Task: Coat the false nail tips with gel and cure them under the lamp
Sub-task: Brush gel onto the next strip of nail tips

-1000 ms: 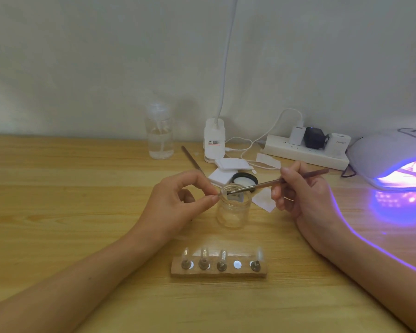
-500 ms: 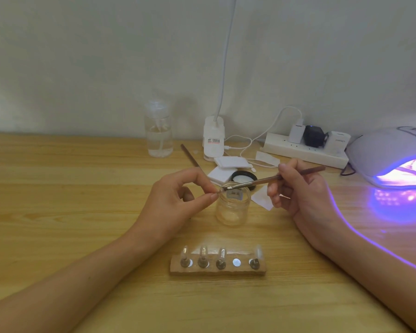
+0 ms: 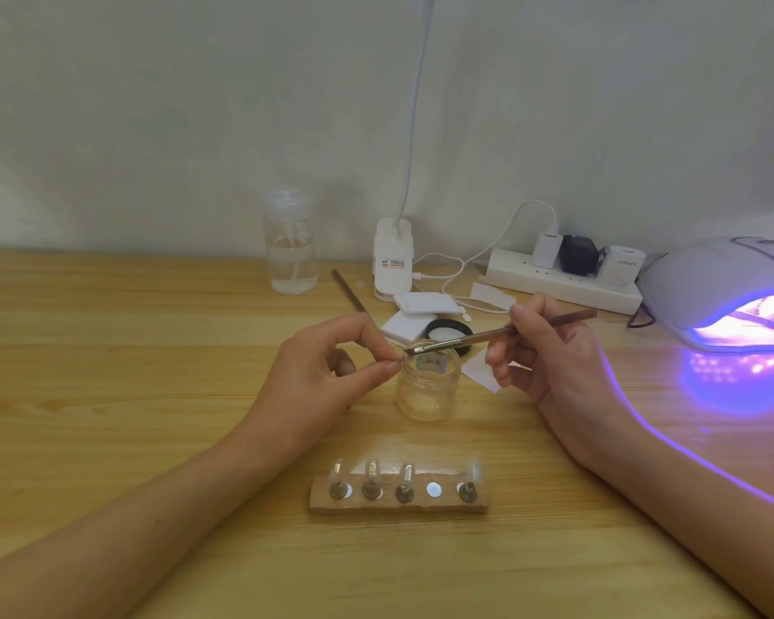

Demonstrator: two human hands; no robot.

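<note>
Nail tips (image 3: 370, 472) stand nearest me, four of them upright on little pegs along a wooden block (image 3: 398, 507) on the table (image 3: 108, 395). One silver disc (image 3: 433, 489) between the third and last peg sits bare. Just beyond the block, the left hand (image 3: 327, 377) has thumb and forefinger pressed together on a tiny piece (image 3: 397, 360), too small for me to make out. It is held at the near rim of an open glass jar (image 3: 427, 388). The right hand (image 3: 550, 364) grips a brush (image 3: 488, 337) like a pen, with the bristles reaching across the jar's mouth to meet that pinch. Behind the jar lie a black lid (image 3: 454, 329), some white pads (image 3: 416, 306) and a second brush (image 3: 347, 290). Farther back, by the wall, are a clear bottle (image 3: 290, 247), a clip lamp (image 3: 392, 261) and a power strip (image 3: 559, 283). Off to the right the curing lamp (image 3: 711, 279) glows violet onto the wood.
</note>
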